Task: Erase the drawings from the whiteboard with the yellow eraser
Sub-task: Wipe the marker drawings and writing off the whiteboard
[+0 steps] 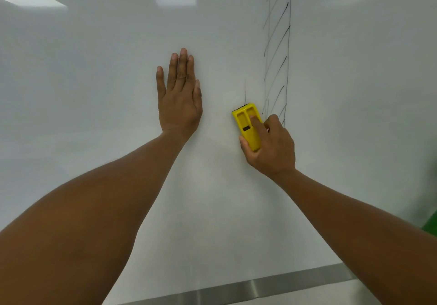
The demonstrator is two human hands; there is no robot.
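Whiteboard (94, 91) fills my view, with a metal rail (260, 285) along its lower edge. My right hand (272, 148) has its fingers (256, 122) closed around the yellow eraser (248, 127), which presses flat on the whiteboard. Just right of the yellow eraser stand the drawings (277, 51): vertical lines crossed by slanted strokes. Left of the yellow eraser, well apart, my left hand (181, 99) lies flat on the whiteboard, fingers extended, holding nothing.

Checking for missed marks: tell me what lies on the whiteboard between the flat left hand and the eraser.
Head view: bare whiteboard between the left hand and the eraser. The nearest mark, a thin line, sits just above the eraser's top edge.
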